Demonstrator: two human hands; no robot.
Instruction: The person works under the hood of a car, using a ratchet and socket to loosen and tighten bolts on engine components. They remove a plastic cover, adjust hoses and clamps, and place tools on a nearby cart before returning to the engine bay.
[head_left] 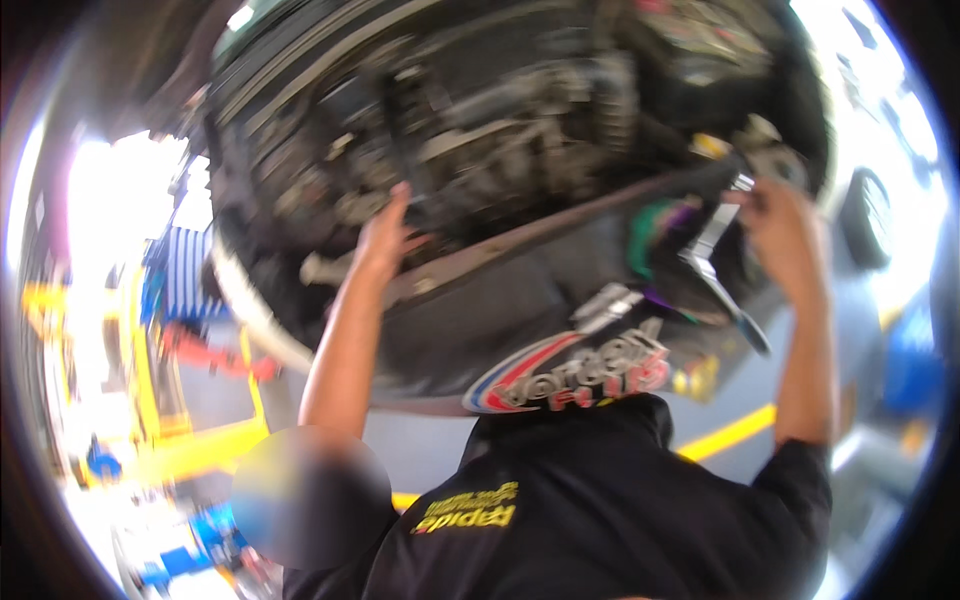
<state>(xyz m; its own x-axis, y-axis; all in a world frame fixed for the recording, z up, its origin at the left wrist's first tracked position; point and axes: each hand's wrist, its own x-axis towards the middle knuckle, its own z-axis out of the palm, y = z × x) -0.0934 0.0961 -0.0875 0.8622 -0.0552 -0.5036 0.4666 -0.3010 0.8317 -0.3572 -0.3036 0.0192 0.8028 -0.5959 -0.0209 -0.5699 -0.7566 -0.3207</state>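
Motion blur softens the whole view. Greasy vehicle machinery (480, 150) fills the upper middle, with a long dark panel (480, 290) along its near side. At the left of that machinery, my left hand (385, 238) is raised with fingers apart and nothing visible in it; whether it touches a part is unclear. My right hand (785, 235) is at the panel's right end, its fingers closed on a bent, shiny metal tool (708, 240) that looks like a ratchet wrench with an extension. The tool's darker end slants down to the right. Green and purple material (648, 240) shows beside it.
A yellow metal frame (190, 455) and a red bar (215, 352) stand at the left, near a blue-and-white striped item (192, 272). Another vehicle's wheel (870, 218) and a blue object (915, 360) are at the right. A yellow line (730, 432) crosses the grey floor.
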